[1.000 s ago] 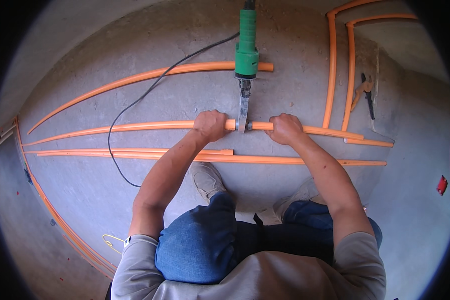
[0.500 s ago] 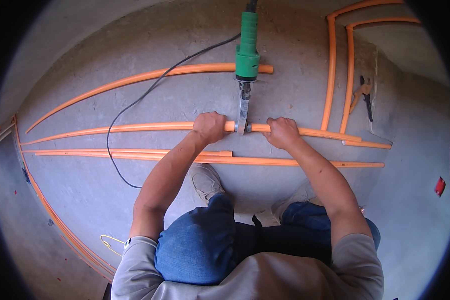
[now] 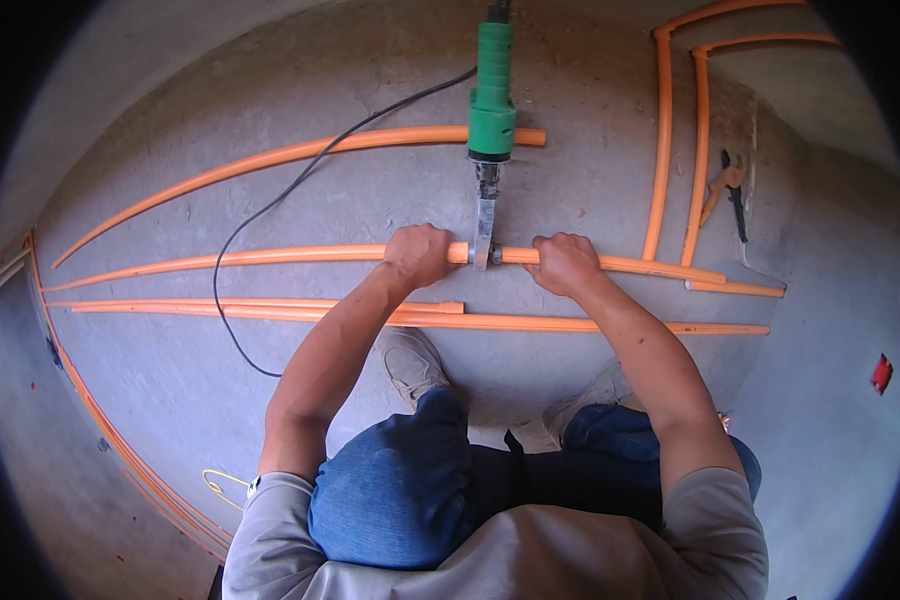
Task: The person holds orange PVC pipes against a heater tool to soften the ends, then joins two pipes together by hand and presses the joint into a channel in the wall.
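A green pipe welding iron (image 3: 493,105) lies on the floor ahead of me, its flat metal heating plate (image 3: 484,225) pointing toward me. My left hand (image 3: 419,255) is closed around a long orange pipe (image 3: 310,255) that runs off to the left, its end up against the left side of the plate. On the other side, my right hand (image 3: 566,265) is wrapped round a second orange pipe (image 3: 650,266), whose end meets the plate's right side. Both pipes line up across the plate. The palms and the undersides of the pipes are hidden.
Loose orange pipes (image 3: 530,322) lie between my hands and my shoes. Another pipe (image 3: 270,157) passes by the iron. A black cord (image 3: 270,206) loops across the pipes at left. Pipe cutters (image 3: 734,190) lie at right, beside fixed orange pipes (image 3: 659,150).
Hardly anything differs. The welding iron's green handle has tilted very slightly to the left, and both hands keep their hold on the pipes.
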Demonstrator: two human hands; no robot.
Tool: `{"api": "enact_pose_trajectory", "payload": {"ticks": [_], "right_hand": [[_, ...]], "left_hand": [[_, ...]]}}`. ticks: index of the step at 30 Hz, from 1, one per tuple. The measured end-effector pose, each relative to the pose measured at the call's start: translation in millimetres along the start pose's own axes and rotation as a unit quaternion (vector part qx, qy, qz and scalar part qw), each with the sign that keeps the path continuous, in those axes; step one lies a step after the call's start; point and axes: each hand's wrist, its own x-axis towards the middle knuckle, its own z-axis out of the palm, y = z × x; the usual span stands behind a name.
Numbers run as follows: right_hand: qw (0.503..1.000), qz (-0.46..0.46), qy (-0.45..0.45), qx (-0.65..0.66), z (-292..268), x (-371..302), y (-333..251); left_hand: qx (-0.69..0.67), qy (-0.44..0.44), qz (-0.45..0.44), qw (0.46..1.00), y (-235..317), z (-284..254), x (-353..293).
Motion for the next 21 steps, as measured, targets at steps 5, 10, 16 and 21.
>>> {"api": "enact_pose_trajectory", "payload": {"ticks": [5, 10, 16, 21], "right_hand": [[1.000, 0.000, 0.002, 0.001, 5.1, 0.9, 5.8], [1.000, -0.003, -0.003, 0.003, 0.9, -0.1, 4.7], [1.000, -0.007, -0.018, -0.001, -1.2, 1.7, 3.9], [0.999, -0.010, -0.038, 0.005, -6.0, 3.9, 7.4]], "left_hand": [[-0.004, -0.001, 0.000, 1.000, 1.9, -0.6, 1.3], [-0.001, 0.003, -0.006, 1.000, 2.3, -1.7, 0.8], [-0.008, 0.016, -0.003, 1.000, 0.0, 1.1, -1.1], [-0.007, 0.010, -0.008, 1.000, 3.5, -3.2, -1.9]]}}
